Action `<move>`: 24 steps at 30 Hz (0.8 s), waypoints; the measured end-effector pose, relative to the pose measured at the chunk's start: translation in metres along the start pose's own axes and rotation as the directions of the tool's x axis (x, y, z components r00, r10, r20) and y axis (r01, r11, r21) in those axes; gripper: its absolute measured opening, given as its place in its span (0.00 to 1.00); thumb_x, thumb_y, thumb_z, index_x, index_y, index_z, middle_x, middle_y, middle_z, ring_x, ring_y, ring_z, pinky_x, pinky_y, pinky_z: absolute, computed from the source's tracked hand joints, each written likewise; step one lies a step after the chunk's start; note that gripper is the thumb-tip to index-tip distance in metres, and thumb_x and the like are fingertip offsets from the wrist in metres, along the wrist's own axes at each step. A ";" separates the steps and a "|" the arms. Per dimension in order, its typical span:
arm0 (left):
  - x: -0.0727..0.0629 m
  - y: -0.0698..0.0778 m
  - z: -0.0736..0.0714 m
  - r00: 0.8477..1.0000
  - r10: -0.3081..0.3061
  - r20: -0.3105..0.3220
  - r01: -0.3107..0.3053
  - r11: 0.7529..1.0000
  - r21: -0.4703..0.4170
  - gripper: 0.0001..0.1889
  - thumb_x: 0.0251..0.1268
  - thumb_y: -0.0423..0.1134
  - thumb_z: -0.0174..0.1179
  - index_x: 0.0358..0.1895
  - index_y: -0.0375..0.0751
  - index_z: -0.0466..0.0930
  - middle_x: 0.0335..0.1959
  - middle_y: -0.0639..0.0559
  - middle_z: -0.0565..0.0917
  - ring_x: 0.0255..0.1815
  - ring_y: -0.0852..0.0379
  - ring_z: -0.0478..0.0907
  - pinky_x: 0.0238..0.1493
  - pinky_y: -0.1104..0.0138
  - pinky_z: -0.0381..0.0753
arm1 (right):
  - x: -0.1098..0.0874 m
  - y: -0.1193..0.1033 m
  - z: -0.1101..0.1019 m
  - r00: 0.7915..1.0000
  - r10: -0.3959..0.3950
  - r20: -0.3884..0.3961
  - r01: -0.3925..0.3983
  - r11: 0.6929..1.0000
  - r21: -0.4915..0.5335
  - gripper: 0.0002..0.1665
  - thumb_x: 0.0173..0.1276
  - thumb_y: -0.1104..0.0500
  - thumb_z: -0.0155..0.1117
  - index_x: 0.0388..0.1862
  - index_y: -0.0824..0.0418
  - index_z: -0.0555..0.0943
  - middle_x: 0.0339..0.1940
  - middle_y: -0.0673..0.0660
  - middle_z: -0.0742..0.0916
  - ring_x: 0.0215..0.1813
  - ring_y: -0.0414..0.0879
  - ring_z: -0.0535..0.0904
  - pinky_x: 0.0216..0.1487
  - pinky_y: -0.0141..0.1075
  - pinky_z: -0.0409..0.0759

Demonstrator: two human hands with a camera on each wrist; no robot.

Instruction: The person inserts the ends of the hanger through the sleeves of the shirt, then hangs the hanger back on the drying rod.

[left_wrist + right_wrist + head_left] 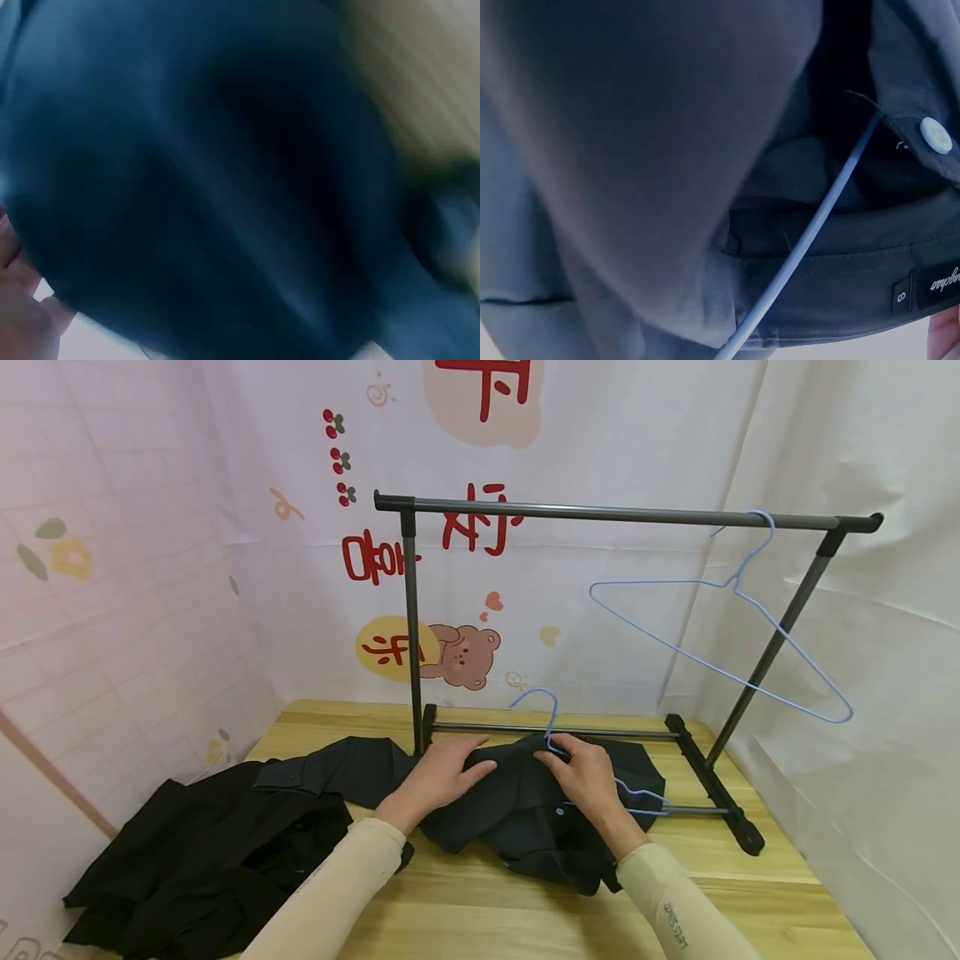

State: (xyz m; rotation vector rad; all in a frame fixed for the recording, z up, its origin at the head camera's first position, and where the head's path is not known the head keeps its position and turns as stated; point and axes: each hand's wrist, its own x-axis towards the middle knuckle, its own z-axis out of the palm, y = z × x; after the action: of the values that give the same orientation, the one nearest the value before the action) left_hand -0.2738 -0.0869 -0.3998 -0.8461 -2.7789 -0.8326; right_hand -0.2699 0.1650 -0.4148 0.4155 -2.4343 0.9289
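Note:
A black shirt (pixel 517 814) with light buttons lies bunched on the table, a blue wire hanger (pixel 556 714) partly inside it. My right hand (pixel 588 777) pinches the hanger at the base of its hook, by the collar. My left hand (pixel 442 772) rests on the shirt's left part, thumb and fingers apart. In the right wrist view the hanger's wire (pixel 802 244) crosses the inside of the collar (pixel 832 300), next to a size label (pixel 902 294). Blurred dark cloth (pixel 187 187) fills most of the left wrist view.
A dark metal clothes rack (pixel 570 512) stands behind the shirt, its lower bars close to the cloth. Another blue wire hanger (pixel 720 635) hangs at the rack's right end. More black clothing (pixel 202 860) lies piled on the wooden table (pixel 450 918) at the left.

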 end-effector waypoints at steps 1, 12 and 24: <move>0.004 0.007 0.005 1.000 0.017 -0.012 -0.017 1.000 -0.016 0.27 0.75 0.52 0.54 0.70 0.42 0.71 0.65 0.45 0.77 0.65 0.45 0.73 0.66 0.51 0.68 | 0.001 -0.004 0.002 1.000 -0.015 0.002 0.015 1.000 -0.004 0.18 0.63 0.53 0.74 0.49 0.60 0.87 0.39 0.56 0.90 0.35 0.49 0.86 0.38 0.46 0.82; 0.019 0.005 0.025 0.995 0.004 -0.104 -0.024 0.981 -0.193 0.08 0.75 0.43 0.56 0.42 0.48 0.85 0.32 0.57 0.84 0.32 0.61 0.80 0.35 0.67 0.76 | 0.002 -0.012 0.009 0.996 -0.032 0.080 0.035 0.999 -0.036 0.17 0.67 0.50 0.69 0.50 0.58 0.87 0.37 0.53 0.90 0.36 0.49 0.85 0.40 0.47 0.82; 0.016 0.004 0.013 0.981 -0.194 -0.011 0.176 0.911 -0.372 0.27 0.77 0.58 0.48 0.70 0.49 0.73 0.61 0.48 0.79 0.63 0.49 0.75 0.64 0.51 0.71 | 0.000 0.002 0.007 0.993 -0.094 0.067 0.099 0.992 -0.081 0.12 0.72 0.54 0.65 0.49 0.55 0.89 0.27 0.48 0.87 0.28 0.43 0.81 0.33 0.43 0.78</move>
State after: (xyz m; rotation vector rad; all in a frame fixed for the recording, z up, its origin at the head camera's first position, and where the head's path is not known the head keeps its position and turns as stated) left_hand -0.2848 -0.0694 -0.4050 -0.5987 -2.7314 -1.4239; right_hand -0.2732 0.1616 -0.4206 0.5341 -2.4763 0.7800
